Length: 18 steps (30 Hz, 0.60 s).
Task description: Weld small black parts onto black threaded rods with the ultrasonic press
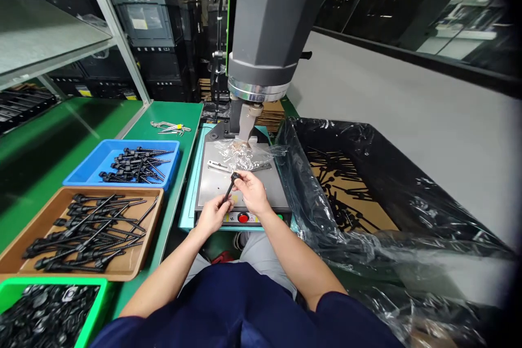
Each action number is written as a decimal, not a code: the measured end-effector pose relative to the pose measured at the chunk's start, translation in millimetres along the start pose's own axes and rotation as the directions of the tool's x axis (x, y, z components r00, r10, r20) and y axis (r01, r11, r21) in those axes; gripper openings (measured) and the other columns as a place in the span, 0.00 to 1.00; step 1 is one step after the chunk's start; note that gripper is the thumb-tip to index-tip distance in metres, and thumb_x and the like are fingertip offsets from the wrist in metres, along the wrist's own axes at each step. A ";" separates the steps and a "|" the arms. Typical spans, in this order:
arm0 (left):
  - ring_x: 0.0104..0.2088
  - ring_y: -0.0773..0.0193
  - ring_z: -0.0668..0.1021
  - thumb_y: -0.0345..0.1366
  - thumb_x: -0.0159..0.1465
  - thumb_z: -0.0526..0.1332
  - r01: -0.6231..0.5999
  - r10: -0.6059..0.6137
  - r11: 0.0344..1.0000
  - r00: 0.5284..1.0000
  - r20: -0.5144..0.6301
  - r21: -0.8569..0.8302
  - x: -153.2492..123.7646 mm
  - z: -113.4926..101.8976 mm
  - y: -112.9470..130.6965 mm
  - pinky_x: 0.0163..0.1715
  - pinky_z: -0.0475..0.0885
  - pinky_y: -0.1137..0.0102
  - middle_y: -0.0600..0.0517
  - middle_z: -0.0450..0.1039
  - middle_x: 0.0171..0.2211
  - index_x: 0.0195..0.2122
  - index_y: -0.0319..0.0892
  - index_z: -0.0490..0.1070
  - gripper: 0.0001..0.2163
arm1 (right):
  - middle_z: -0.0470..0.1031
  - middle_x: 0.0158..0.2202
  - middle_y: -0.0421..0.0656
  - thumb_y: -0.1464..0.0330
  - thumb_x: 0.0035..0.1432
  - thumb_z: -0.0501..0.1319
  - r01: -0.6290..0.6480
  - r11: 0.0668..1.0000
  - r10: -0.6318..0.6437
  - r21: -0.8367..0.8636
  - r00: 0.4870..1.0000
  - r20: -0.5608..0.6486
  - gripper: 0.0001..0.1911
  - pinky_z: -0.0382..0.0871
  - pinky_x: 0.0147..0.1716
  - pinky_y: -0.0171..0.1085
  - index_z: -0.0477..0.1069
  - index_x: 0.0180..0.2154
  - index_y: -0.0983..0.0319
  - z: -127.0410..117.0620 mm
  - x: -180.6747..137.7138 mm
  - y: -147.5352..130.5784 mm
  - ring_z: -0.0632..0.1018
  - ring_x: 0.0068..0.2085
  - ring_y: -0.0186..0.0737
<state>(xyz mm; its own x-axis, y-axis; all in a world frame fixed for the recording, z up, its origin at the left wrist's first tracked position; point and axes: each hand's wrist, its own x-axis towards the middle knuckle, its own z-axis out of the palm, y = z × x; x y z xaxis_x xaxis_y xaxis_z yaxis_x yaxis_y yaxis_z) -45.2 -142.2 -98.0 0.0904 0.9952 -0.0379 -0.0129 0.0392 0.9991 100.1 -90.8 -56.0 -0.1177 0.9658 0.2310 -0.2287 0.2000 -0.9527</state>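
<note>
Between my two hands, above the front of a metal machine plate (210, 190), is a slim black plastic rod with a thick head (229, 190). My left hand (212, 215) is closed on its lower end. My right hand (251, 192) pinches the head end, and the fingers partly cover it. Just beyond the hands, clear plastic film (261, 159) lies crumpled under the machine's metal tool (247, 122). A red button (243, 218) sits on the front panel below my hands.
To my left stand a blue tray (77, 174) and a brown tray (153, 228) of similar black rods, plus a green bin (101, 296) of small black parts. Pliers (171, 128) lie behind. On the right, a film-lined box (299, 185) holds more rods. The machine head (269, 22) hangs overhead.
</note>
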 end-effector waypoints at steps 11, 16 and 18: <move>0.31 0.60 0.81 0.46 0.51 0.72 0.084 -0.193 0.925 0.945 -0.265 -0.371 -55.3 -32.6 20.1 0.35 0.78 0.65 0.43 0.79 0.35 0.41 0.36 0.73 0.22 | 0.76 0.39 0.44 0.54 0.50 0.69 -0.211 0.975 0.202 0.072 0.973 0.114 0.27 0.77 0.30 0.37 0.72 0.47 0.61 34.6 12.5 -4.6 0.77 0.32 0.36; 0.34 0.64 0.82 0.37 0.55 0.69 -0.255 -0.200 0.850 0.653 -0.731 -0.460 -75.5 -81.6 36.9 0.38 0.78 0.68 0.44 0.79 0.37 0.41 0.38 0.71 0.15 | 0.79 0.36 0.45 0.54 0.52 0.69 -0.213 0.977 0.211 -0.002 0.969 0.126 0.23 0.76 0.31 0.37 0.73 0.45 0.62 14.2 -5.6 -11.4 0.79 0.32 0.36; 0.35 0.63 0.82 0.34 0.59 0.65 -0.325 -0.269 0.809 0.536 -0.800 -0.490 -83.2 -93.5 43.0 0.39 0.79 0.69 0.44 0.79 0.36 0.37 0.39 0.69 0.08 | 0.79 0.35 0.45 0.54 0.52 0.68 -0.207 0.977 0.212 -0.055 0.971 0.106 0.22 0.76 0.30 0.37 0.74 0.43 0.62 -4.9 -11.6 -15.4 0.79 0.31 0.36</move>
<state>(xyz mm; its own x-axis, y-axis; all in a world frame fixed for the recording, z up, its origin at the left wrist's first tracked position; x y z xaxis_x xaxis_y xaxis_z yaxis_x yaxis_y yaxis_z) -146.4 -214.9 -53.4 -0.7445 0.5952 -0.3025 -0.5278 -0.2473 0.8126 109.7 -104.3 -45.0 -0.2654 0.9632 0.0431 -0.1457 0.0041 -0.9893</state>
